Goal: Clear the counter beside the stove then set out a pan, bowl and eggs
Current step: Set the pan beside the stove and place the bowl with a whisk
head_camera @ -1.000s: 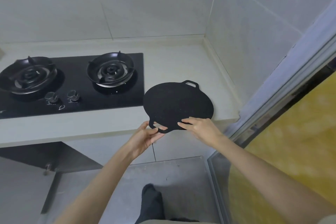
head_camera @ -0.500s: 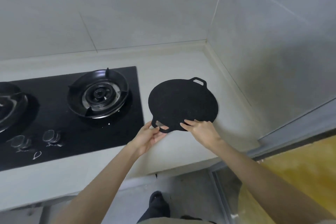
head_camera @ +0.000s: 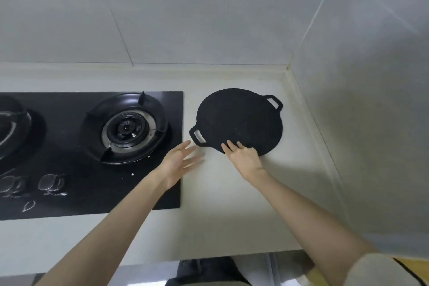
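Found the left hand [head_camera: 178, 162] spread wide, holding nothing, just beside the pan [head_camera: 241, 121]. Found the right hand [head_camera: 245, 158] with fingers laid flat on the near rim, thumb hidden. Judged a skid likely under a one-sided push: could swing the near handle [head_camera: 197, 136] onto the stove [head_camera: 104, 193]. Lay flat on the counter [head_camera: 220, 204] between stove and wall [head_camera: 359, 100]. Ran handle to handle, near-left to far-right, pointing into the corner.

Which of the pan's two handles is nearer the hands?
The handle on the pan's near-left edge, just beyond the left hand's fingertips. The other handle sits on the far-right edge, farther off.
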A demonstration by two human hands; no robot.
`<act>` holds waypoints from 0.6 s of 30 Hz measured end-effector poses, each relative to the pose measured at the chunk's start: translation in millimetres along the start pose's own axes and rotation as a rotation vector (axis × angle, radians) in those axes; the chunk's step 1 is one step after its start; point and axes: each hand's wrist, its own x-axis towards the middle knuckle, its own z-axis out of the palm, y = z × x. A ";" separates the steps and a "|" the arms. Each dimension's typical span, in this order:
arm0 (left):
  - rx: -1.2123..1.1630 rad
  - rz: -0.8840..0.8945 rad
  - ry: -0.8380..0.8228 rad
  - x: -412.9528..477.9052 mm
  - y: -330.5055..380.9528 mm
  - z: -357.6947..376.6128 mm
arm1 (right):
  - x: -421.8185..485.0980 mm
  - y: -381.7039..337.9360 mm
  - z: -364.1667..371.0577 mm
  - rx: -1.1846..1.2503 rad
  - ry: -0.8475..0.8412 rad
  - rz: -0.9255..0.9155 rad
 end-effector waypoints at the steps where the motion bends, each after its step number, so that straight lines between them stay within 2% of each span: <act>1: -0.002 0.010 0.001 -1.8 1.8 1.1 | 5.3 1.9 -0.8 0.001 0.004 -0.008; 7: -0.019 0.071 0.035 -7.8 3.9 6.5 | 30.6 9.0 -1.6 0.013 0.018 -0.050; 12: -0.045 0.116 0.092 -25.7 2.8 12.7 | 33.8 8.6 -3.3 0.151 0.018 -0.009; 18: -0.150 0.192 0.230 -68.2 2.8 2.3 | 22.6 -6.8 -27.1 0.284 0.256 -0.125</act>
